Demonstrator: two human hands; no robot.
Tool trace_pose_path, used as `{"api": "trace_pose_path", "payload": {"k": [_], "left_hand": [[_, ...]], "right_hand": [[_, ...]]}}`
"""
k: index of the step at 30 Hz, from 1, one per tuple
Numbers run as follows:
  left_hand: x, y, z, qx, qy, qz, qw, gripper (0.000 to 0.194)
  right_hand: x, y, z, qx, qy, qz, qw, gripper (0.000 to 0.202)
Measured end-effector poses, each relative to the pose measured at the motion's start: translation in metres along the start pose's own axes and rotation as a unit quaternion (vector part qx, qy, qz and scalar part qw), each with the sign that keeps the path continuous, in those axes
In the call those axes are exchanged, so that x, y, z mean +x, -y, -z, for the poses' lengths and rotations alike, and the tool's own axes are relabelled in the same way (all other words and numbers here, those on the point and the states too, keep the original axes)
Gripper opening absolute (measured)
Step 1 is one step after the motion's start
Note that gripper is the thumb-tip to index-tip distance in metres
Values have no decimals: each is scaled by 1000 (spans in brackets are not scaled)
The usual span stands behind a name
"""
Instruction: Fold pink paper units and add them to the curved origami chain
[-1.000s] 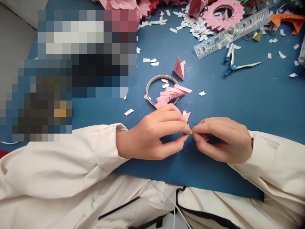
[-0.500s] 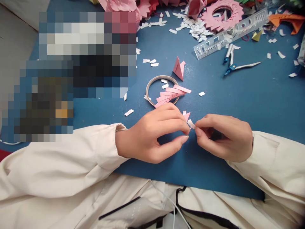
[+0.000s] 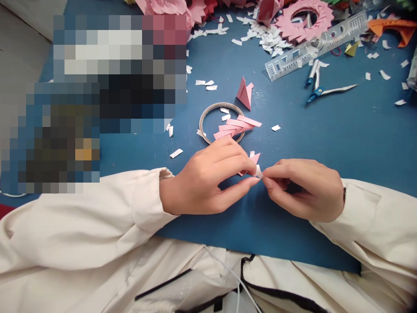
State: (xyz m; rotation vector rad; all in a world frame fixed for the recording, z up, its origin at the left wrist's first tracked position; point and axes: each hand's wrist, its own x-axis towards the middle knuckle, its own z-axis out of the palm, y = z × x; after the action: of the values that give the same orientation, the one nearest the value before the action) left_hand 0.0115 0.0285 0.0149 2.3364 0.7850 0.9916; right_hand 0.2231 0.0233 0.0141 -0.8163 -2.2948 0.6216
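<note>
A small white strip (image 3: 257,171), like a bit of tape backing, sits between the fingertips of both hands. My right hand (image 3: 302,187) pinches its right end between thumb and index finger. On its left side, the thumb and index finger of my left hand (image 3: 216,176) close on it. Beneath and behind the left fingers lies a small pink folded paper piece (image 3: 256,158), partly hidden. Just beyond, an interlocked row of pink folded paper (image 3: 235,127) rests across a narrow tape roll (image 3: 201,124). Another pink folded piece (image 3: 245,93) stands farther back.
A clear plastic ruler (image 3: 286,64) and a metal compass (image 3: 315,93) lie at the back right. Behind them are a pink paper ring (image 3: 283,26), an orange folded piece (image 3: 395,29) and heaped white scraps (image 3: 275,43). Loose scraps dot the blue table (image 3: 325,143). The left side is blurred out.
My left thumb and index finger have drawn closer together at the white strip. My right hand has shifted slightly left, bringing the fingertips nearer each other.
</note>
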Motion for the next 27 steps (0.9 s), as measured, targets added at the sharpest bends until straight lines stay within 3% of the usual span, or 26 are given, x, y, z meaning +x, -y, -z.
{"api": "trace_pose_path", "payload": {"k": [21, 27], "left_hand": [[3, -5, 5, 4, -18, 13, 1000, 6], [3, -5, 7, -30, -8, 8, 999, 10]], "right_hand": [[0, 2, 1, -47, -35, -51, 997, 11], [0, 4, 2, -39, -21, -60, 997, 13]]}}
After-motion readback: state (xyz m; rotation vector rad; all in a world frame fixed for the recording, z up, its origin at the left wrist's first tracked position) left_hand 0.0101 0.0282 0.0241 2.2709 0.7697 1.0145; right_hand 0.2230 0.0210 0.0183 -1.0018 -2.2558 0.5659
